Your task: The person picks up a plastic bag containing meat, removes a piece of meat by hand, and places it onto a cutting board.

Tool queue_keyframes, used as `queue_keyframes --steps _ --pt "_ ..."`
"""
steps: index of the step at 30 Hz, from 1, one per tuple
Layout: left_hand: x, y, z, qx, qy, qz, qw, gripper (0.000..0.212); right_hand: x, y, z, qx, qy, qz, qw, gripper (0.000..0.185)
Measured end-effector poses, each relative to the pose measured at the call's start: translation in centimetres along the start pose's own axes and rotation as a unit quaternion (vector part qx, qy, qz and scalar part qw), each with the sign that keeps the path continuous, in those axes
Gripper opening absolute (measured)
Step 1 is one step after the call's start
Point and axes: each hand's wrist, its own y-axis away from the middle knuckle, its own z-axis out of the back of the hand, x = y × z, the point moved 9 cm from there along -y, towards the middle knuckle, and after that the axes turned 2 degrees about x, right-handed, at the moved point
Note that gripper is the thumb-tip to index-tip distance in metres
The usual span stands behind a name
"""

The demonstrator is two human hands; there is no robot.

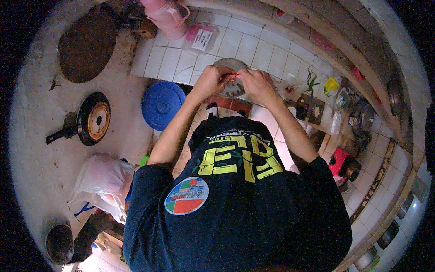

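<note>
Both hands are raised over a round, greyish plate or shallow bowl (pixel 231 62) on the white tiled counter. My left hand (pixel 215 81) and my right hand (pixel 255 83) meet at the fingertips, pinching a small orange-red item (pixel 234 76) between them. Its exact kind cannot be told. Some small pieces lie in the round vessel below, partly hidden by the hands.
Beyond my left hand stand a pink thermos jug (pixel 170 20) and a clear, pink-topped plastic container (pixel 201 37). A blue round lid (pixel 163 105) is beside the counter edge. Plastic bags and a yellow packet (pixel 330 85) lie to the right.
</note>
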Motion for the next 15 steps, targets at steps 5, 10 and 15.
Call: queue_keyframes --steps 5,10,15 --pt "0.0 0.1 -0.2 -0.017 -0.032 -0.021 0.999 0.016 -0.1 0.0 -0.7 0.027 0.014 -0.020 0.999 0.019" --pt "1.7 0.2 -1.8 -0.004 -0.132 0.065 0.989 0.013 -0.8 -0.2 -1.6 0.017 0.099 -0.058 0.993 0.019" --pt "2.8 0.4 -2.8 -0.020 -0.178 0.038 0.983 0.012 -0.8 -0.7 -2.1 0.027 0.055 -0.098 0.993 0.020"
